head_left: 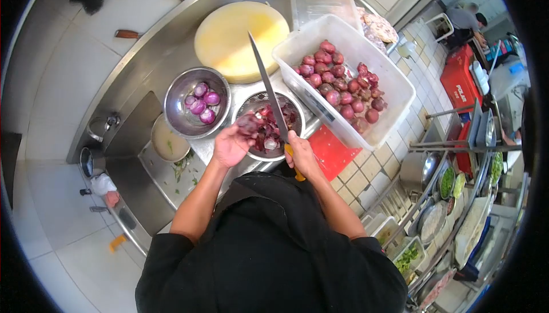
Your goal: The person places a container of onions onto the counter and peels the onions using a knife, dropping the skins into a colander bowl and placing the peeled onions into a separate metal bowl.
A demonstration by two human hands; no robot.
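Observation:
My right hand (301, 154) is wrapped round the yellow handle of a long knife (269, 87), its blade pointing up and away over the colander. Over the left part of the colander (293, 100), my left hand (233, 144) has its palm turned up, with dark red onion skin (250, 125) at its fingers. Loose peels and skins (273, 136) lie inside the colander. Just left of it, a steel bowl (173, 120) holds several peeled purple onions (198, 106). Several unpeeled red onions (347, 97) fill part of a clear plastic bin (394, 93) on the right.
Behind the bowls lies a round yellowish cutting board (240, 38). A red board (331, 156) sits under the bin's near side. The sink (134, 170) is at left, with a pale bowl (170, 141). Racks (426, 147) stand at right; a person (464, 18) is far off at upper right.

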